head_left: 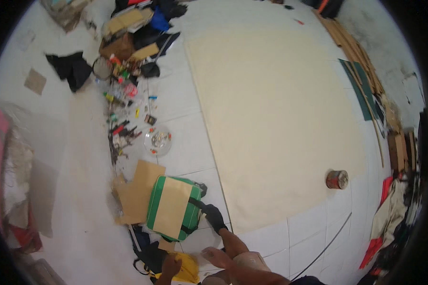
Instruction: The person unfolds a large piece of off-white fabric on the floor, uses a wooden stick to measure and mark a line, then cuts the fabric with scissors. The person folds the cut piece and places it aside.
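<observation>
At the lower edge, my left hand (171,265) is over a yellow and black bag (190,269), its fingers curled and partly hidden; what they hold, if anything, does not show. A small tan piece (166,244) is just beyond that hand. My right hand (216,257) hangs to the right of the bag, fingers loosely stretched and nothing visible in them. Farther ahead lies a green bag (191,216) with black straps, a flat tan panel (173,207) on top. A dark-covered foot (215,217) rests against its right side.
A large cream sheet (276,118) covers much of the tiled floor, with a tin can (337,179) on its right part. Cardboard pieces (137,194), a clear round dish (158,141) and tool clutter line the left. Wooden strips (352,45) and piled cloth (390,211) are along the right wall.
</observation>
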Demonstrator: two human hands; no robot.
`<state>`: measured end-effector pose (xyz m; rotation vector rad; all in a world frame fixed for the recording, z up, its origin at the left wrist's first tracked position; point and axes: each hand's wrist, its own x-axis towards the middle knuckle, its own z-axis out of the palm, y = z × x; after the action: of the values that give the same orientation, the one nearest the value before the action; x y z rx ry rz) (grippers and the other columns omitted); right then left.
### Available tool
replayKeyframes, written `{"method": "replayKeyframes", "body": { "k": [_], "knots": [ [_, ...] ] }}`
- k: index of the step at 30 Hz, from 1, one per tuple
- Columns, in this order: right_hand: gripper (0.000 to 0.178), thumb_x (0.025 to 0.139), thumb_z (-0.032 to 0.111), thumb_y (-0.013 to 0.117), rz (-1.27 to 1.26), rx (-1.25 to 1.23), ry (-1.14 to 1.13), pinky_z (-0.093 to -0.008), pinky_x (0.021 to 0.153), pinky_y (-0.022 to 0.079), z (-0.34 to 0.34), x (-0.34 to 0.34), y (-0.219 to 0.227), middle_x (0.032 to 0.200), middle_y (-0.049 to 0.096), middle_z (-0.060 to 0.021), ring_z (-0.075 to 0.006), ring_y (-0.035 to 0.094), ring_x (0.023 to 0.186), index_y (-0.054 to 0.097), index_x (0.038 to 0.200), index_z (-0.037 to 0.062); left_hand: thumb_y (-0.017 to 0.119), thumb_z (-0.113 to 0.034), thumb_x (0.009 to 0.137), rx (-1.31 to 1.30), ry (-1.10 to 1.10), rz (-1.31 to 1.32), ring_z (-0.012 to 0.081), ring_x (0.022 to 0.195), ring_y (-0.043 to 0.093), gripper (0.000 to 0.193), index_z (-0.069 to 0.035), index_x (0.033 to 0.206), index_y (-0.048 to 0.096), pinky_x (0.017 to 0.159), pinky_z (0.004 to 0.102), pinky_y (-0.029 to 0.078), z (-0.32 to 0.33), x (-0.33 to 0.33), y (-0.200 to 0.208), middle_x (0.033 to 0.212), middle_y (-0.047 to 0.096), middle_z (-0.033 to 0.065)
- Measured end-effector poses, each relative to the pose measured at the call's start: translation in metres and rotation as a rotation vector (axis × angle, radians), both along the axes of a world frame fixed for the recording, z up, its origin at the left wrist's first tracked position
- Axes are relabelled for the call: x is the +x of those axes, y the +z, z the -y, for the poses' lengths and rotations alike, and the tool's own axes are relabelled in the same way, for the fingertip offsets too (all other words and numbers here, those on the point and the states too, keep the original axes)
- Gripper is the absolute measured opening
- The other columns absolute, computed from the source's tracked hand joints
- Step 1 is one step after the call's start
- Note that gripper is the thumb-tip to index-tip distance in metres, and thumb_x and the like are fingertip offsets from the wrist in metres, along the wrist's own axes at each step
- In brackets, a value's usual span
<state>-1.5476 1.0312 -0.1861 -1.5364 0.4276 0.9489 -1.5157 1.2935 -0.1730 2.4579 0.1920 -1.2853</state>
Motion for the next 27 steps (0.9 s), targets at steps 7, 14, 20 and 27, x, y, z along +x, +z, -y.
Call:
{"method": "replayKeyframes", "body": {
  "k": [7,14,20,27],
  "knots": [
    [0.036,0.088,0.038,0.061,0.33,-0.381,-0.229,-0.0378,0.08,0.05,0.162,-0.089,0.152,0.097,0.065,-0.0151,-0.0293,0.062,0.092,0.062,0.107,0.0073,0.065,-0.028,0.086,-0.076,0.146,0.029,0.0322,0.106,0.058,0.045,-0.001,0.121,0.058,0.09,0.0415,0.047,-0.038,-0.175,0.122,0.111,0.063,0.0208],
    [0.044,0.088,0.043,0.054,-0.208,-0.827,-0.332,-0.0485,0.085,0.049,0.291,-0.397,0.145,0.106,0.065,-0.019,-0.0385,0.061,0.101,0.062,0.107,0.0043,0.064,-0.029,0.087,-0.094,-0.132,-0.048,0.0289,0.109,0.056,0.047,0.003,0.121,0.057,0.094,0.0388,0.044,0.032,-0.174,0.205,0.114,0.062,0.0203],
    [0.05,0.086,0.045,0.055,-0.586,-0.651,-0.34,-0.0456,0.095,0.046,0.307,-0.584,0.152,0.12,0.061,-0.0187,-0.0369,0.057,0.113,0.064,0.115,0.0051,0.061,-0.03,0.086,-0.17,-0.42,0.378,0.0393,0.111,0.052,0.047,0.001,0.121,0.057,0.1,0.0426,0.041,0.13,-0.127,0.253,0.114,0.059,0.0258],
    [0.044,0.083,0.042,0.063,-0.486,-0.524,-0.794,-0.0385,0.065,0.053,0.313,-0.725,0.15,0.078,0.069,-0.0132,-0.0231,0.065,0.068,0.069,0.097,0.0008,0.067,-0.025,0.083,0.15,-0.198,0.098,0.0231,0.077,0.064,0.045,0.002,0.117,0.058,0.067,0.039,0.053,0.305,-0.167,0.246,0.106,0.063,0.0195]
  ]
}}
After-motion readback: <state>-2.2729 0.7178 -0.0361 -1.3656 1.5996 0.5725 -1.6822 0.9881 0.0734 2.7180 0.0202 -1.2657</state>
